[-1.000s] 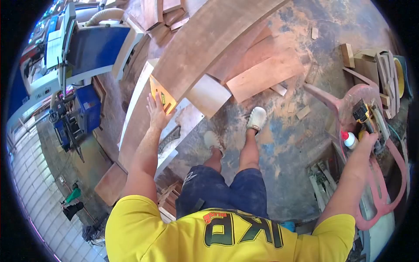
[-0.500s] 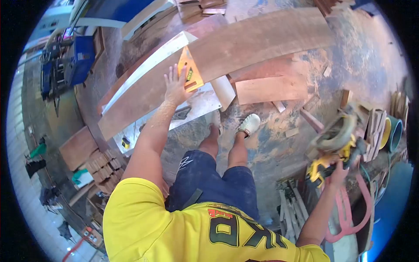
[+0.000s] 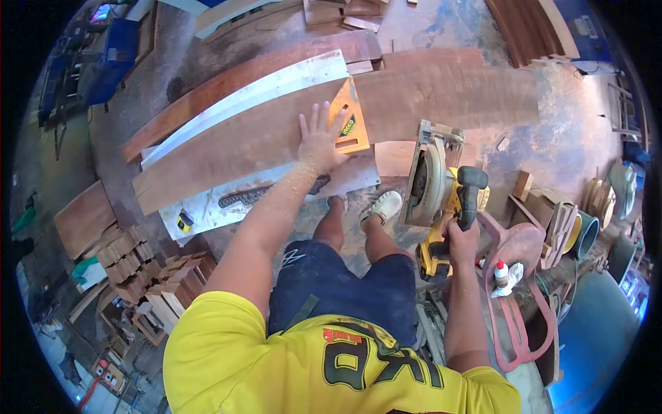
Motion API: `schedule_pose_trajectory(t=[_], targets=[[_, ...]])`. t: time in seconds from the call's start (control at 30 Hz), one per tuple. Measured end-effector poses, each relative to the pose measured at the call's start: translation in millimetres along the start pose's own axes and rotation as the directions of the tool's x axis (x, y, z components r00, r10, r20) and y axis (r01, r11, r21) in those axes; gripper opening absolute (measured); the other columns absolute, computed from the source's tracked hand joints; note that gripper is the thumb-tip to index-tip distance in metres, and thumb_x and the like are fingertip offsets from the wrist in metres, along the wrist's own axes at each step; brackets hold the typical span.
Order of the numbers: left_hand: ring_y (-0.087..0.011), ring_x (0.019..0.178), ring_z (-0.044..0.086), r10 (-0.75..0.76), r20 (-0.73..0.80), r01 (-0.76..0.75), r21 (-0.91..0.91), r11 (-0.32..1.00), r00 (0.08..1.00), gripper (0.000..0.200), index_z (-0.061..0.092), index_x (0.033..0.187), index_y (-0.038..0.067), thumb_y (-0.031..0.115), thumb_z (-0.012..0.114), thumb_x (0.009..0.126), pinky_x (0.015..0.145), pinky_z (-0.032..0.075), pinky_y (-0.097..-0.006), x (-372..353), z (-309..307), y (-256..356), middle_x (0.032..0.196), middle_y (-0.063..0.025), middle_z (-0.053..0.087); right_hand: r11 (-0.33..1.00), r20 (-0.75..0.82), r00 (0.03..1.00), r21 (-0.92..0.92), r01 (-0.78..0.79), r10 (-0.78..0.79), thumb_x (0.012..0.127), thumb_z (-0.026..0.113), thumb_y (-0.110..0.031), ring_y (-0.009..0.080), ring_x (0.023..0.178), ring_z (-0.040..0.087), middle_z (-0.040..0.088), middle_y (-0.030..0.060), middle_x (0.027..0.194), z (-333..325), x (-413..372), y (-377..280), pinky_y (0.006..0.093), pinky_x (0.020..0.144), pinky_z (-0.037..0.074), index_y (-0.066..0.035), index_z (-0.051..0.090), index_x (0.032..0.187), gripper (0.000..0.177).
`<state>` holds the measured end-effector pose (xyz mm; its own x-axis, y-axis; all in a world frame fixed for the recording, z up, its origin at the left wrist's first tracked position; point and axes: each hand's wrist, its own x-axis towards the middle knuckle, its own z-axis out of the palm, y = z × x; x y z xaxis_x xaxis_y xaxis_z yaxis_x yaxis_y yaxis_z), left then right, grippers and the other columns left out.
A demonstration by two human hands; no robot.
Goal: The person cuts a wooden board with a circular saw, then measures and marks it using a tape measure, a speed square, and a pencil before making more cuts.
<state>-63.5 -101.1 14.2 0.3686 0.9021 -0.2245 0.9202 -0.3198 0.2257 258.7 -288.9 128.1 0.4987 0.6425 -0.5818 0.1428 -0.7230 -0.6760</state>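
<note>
A long brown board (image 3: 241, 145) lies across a white sheet. Near its middle sits an orange triangular square (image 3: 353, 124). My left hand (image 3: 320, 141) is spread flat on the board, its fingertips at the square's left edge. My right hand (image 3: 462, 241) is wrapped round the handle of a yellow and black circular saw (image 3: 441, 183). The saw is held up in front of my right side, beside my shoe, with its base plate facing left. A yellow tape measure (image 3: 184, 221) rests on the sheet at the left.
Stacked wood pieces (image 3: 127, 259) are at the left. On the right are a pink curved frame (image 3: 534, 338), a red-capped white bottle (image 3: 501, 274) and a green-rimmed tube (image 3: 586, 234). Dark boards (image 3: 524, 31) lie at the top right. My shoe (image 3: 383, 207) is near the board.
My right hand has brought the saw in from the right, closer to the board. The view has shifted. My left hand is still at the square on the board.
</note>
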Motion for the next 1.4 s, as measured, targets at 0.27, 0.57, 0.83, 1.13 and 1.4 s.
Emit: schedule_pose_trajectory(t=[0.27,0.57,0.83,1.13,1.4], targets=[[-0.0432,0.147,0.012,-0.007,-0.045,0.006,-0.036,0.999,0.999,0.108,0.024,0.154,0.021,0.054,0.077,0.065,0.113,0.007,-0.0671,11,3,-5,0.158,-0.0215,0.017,0.993,0.009,0.993,-0.021,0.12,-0.119,0.078,0.06,-0.011,0.0137,0.053,0.054,0.057,0.0044,0.065,9,49,-39,0.0287,0.051,0.043,-0.001,0.055,0.088,0.016],[-0.0432,0.146,0.015,-0.028,-0.046,0.029,0.026,0.999,0.999,0.103,0.025,0.154,0.02,0.053,0.074,0.069,0.113,0.011,-0.0672,15,-1,-3,0.158,-0.0208,0.019,0.911,0.148,0.973,-0.35,0.219,-0.177,0.072,0.064,-0.017,0.0187,0.065,0.056,0.06,0.0083,0.071,-3,50,-67,0.0344,0.063,0.046,0.001,0.06,0.088,0.024],[-0.0419,0.146,0.018,0.027,-0.116,-0.032,-0.049,0.998,0.993,0.102,0.027,0.152,0.019,0.054,0.076,0.069,0.113,0.011,-0.0663,17,6,-3,0.156,-0.0256,0.021,0.932,0.218,0.973,-0.331,0.146,-0.075,0.075,0.066,-0.017,0.0169,0.068,0.058,0.062,0.007,0.075,40,35,-72,0.0323,0.065,0.047,-0.001,0.061,0.097,0.028],[-0.0375,0.146,0.023,0.171,-0.144,-0.181,-0.06,0.982,0.975,0.101,0.03,0.151,0.02,0.058,0.074,0.069,0.116,0.012,-0.0606,24,11,-27,0.156,-0.0245,0.022,0.956,0.236,0.964,-0.234,0.179,-0.123,0.084,0.065,-0.017,0.0133,0.061,0.058,0.06,0.0044,0.069,41,42,-68,0.0282,0.059,0.045,-0.001,0.06,0.091,0.018],[-0.0328,0.146,0.024,0.118,-0.153,-0.125,-0.036,0.992,0.981,0.1,0.03,0.152,0.024,0.066,0.07,0.071,0.116,0.01,-0.0622,24,18,-22,0.156,-0.0198,0.027,0.983,0.246,0.966,-0.141,0.12,-0.082,0.08,0.062,-0.014,0.0166,0.061,0.059,0.06,0.0082,0.073,43,42,-73,0.0293,0.059,0.048,0.001,0.057,0.098,0.025]])
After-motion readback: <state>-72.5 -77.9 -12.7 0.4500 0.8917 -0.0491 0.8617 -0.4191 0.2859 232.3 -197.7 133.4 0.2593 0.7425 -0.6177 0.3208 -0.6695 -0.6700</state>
